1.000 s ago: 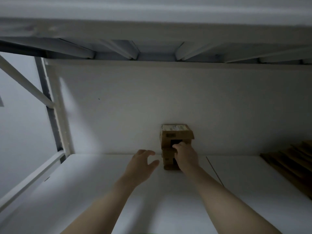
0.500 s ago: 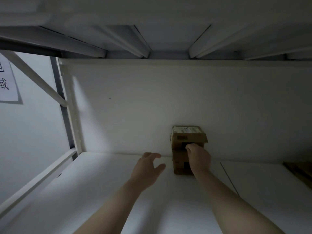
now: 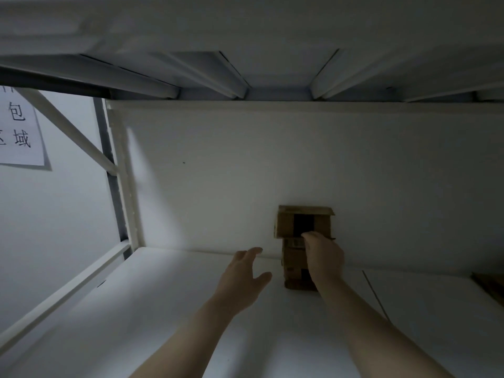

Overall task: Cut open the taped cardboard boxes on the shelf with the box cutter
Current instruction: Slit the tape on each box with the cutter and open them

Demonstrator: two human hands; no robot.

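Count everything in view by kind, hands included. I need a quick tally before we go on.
Cardboard boxes: 2, upper box stacked on lower box
Hands: 2, left hand and right hand
Paper signs: 1, sign on the left wall
Brown stacks: 1, brown stack cut off at the right edge
Total: 6

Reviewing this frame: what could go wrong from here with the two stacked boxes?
The upper box overhangs the lower box; the right hand, at their seam, may topple it. The left hand hovers open beside the stack, touching neither box, so nothing steadies it. Dim light hides whether a blade is out.
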